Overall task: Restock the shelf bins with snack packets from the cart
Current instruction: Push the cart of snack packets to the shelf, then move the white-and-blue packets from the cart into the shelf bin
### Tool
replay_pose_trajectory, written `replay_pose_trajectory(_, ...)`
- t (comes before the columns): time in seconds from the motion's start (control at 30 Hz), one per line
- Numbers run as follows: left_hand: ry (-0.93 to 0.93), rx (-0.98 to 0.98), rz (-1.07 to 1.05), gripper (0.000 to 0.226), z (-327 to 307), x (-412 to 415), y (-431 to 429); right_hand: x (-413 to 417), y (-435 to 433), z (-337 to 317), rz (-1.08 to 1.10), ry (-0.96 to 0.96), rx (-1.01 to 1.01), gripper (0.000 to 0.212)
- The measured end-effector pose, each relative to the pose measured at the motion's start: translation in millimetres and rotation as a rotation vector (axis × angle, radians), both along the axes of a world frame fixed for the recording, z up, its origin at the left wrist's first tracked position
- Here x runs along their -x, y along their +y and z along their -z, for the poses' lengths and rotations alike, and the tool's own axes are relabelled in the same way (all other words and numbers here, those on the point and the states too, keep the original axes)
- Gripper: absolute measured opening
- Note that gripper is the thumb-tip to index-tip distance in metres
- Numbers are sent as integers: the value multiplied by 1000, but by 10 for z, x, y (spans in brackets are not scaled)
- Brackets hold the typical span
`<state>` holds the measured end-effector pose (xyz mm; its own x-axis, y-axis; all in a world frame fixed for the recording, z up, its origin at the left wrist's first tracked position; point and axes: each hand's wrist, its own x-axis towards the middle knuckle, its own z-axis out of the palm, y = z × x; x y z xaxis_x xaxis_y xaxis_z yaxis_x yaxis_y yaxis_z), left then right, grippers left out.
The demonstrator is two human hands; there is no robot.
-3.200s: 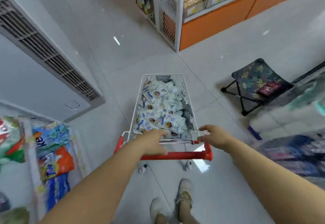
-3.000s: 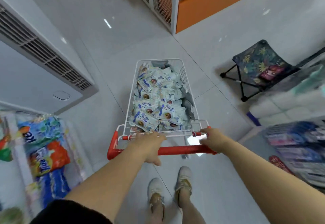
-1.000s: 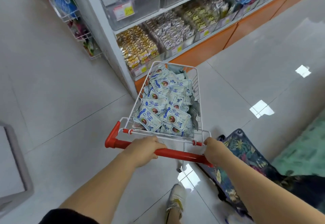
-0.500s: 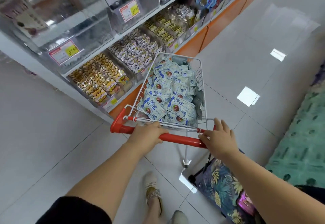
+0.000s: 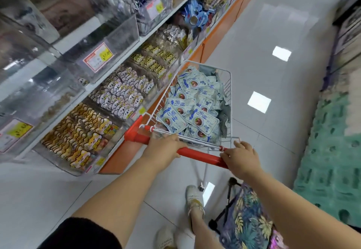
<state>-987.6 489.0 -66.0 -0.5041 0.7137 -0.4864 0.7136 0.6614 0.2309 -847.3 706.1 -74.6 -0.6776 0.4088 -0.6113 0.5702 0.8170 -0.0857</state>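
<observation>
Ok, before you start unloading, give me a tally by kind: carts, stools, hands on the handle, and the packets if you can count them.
Cart: 1
Folding stool: 1
Hands on the red handle: 2, left hand and right hand
Snack packets: an overlapping heap in the cart, not countable
Total counted: 4
</observation>
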Motion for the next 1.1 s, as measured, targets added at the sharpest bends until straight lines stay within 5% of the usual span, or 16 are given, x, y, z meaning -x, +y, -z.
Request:
replay_pose_trajectory(0.57,94,-84,-68,46,12,1388,1369,1479,1256,-181,-68,119,-50,47)
replay_pose_trajectory(0.73,68,-141,-139,38,-17,1690,1584,2283,1679,141,94,257,200,58)
replay_pose_trajectory(0.93,186,-314,-213,43,171,1771,1565,2798,1918,721,220,252,237,70)
replay_pose_trajectory(1.1,208,-330,-215,37,202,1750,1541,2843,1894,910,281,337,178,56)
